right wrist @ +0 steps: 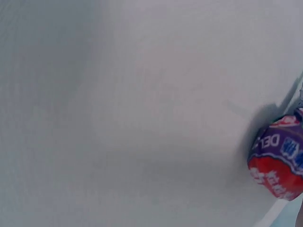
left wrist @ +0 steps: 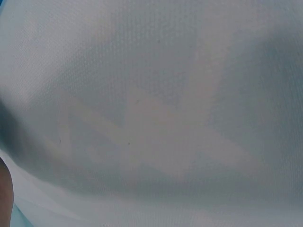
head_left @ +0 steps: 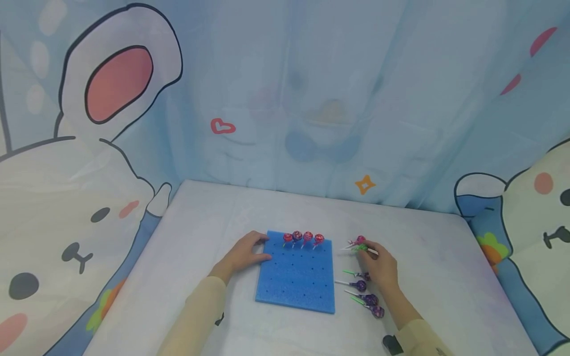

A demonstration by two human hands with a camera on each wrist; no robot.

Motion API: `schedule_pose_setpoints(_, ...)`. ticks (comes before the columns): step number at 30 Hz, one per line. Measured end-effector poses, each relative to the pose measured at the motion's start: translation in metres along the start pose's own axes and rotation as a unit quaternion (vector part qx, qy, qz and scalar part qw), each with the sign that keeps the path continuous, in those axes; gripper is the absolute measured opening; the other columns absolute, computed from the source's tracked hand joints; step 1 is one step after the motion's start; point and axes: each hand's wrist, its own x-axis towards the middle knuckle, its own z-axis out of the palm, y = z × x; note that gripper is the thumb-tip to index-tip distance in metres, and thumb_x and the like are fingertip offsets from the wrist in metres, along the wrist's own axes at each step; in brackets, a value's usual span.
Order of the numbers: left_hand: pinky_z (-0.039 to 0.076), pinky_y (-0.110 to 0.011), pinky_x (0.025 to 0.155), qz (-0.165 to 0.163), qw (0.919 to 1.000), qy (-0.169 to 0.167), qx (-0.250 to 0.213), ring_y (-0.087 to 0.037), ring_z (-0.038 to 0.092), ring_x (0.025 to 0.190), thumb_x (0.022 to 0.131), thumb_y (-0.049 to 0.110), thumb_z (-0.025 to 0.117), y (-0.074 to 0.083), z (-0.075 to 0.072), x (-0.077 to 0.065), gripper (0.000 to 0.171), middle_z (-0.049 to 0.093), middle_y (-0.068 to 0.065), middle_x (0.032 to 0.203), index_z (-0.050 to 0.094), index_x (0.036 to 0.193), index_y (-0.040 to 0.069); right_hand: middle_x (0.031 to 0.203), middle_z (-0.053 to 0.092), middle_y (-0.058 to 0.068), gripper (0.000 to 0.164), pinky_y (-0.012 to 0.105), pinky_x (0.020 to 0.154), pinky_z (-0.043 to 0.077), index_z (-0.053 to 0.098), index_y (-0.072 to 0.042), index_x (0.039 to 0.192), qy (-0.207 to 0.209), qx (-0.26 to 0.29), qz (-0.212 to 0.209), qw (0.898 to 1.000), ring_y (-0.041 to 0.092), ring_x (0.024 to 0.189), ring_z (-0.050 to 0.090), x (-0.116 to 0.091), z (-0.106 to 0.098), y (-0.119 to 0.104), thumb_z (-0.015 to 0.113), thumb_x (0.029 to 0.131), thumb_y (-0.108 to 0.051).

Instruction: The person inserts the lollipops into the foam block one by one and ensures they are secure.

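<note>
Head view: blue foam board (head_left: pixel 291 282) flat on white table (head_left: pixel 222 212), left hand (head_left: pixel 244 252) at its left edge, thumb and fingers spread apart, probably to steady it. Four upright lollipops (head_left: pixel 307 236) in the far row, sticks down in holes. Right hand (head_left: pixel 382 264) right of the board, apparently pinching green lollipop (head_left: pixel 360 247), just beside pink lollipop (head_left: pixel 359 239). Four purple lollipops (head_left: pixel 370 299) nearer, sticks boardward, likely for easy pickup.

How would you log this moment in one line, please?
left hand: touching blue perforated foam board; right hand: pinching green-wrapped lollipop; standing in board: four lollipops; table: loose lollipops
</note>
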Motion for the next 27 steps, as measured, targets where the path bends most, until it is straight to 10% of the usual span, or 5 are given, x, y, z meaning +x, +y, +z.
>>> schedule_pose_setpoints(27,0.042,-0.038,0.107,-0.004,1.0000,0.001,0.000,-0.019,0.052,0.124,0.087,0.040,0.073,0.003,-0.001,-0.001,0.059,0.056,-0.003,0.131,0.054,0.135,0.013,0.131,0.060,0.014,0.044,0.042,0.101,0.049,0.054,-0.008,0.135,0.016,0.066,-0.041,0.997,0.030,0.120,0.058,0.002,0.011,-0.030,0.067,0.094,-0.021)
